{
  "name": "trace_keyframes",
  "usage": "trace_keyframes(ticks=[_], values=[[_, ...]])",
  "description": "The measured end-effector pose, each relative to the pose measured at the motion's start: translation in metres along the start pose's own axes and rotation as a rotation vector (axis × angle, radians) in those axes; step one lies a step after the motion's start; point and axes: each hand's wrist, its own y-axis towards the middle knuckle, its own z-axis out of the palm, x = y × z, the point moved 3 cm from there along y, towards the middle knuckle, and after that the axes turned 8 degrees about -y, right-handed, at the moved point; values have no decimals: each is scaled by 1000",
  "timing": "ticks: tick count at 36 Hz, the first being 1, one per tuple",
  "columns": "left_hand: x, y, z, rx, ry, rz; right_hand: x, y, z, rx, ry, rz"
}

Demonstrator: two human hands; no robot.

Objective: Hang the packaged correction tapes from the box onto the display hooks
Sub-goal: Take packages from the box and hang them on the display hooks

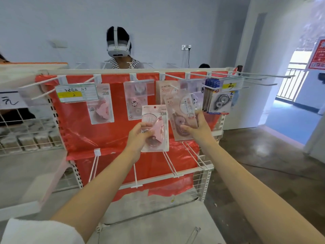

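Pink 30m pack [155, 128] is pinched low by left hand [139, 133]; 36 pack [181, 118] is gripped at its lower edge by right hand [197, 126].

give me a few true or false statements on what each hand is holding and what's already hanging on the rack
1. The left hand holds a pink package marked 30m. True.
2. The right hand is empty. False: it holds a package marked 36.
3. A matching pink 30m package already hangs on an upper hook. True.
4. The backing sheet behind the hooks is blue. False: it is red.
5. The blue-carded tapes hang at the rack's left end. False: they hang near the right end.
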Motion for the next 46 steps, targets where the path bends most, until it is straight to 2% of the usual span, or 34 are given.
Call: trace_keyframes(ticks=[15, 23, 28, 32, 39, 46], values=[[2, 10, 33, -107, -59, 25, -10, 21, -23, 58, 140, -39], [2, 12, 35, -163, 83, 52, -14, 46, -10, 226, -56, 15], [5, 9, 25, -258, 89, 31, -13, 63, 10, 331, -45, 112], [2, 3, 13, -351, 87, 42, -11, 80, 25, 386, -58, 82], [-3, -6, 4, -385, 89, 42, -3, 98, 40, 368, -123, -24], [-3, -9, 10, -369, 101, 37, -4, 113, 41, 270, -23, 123]])
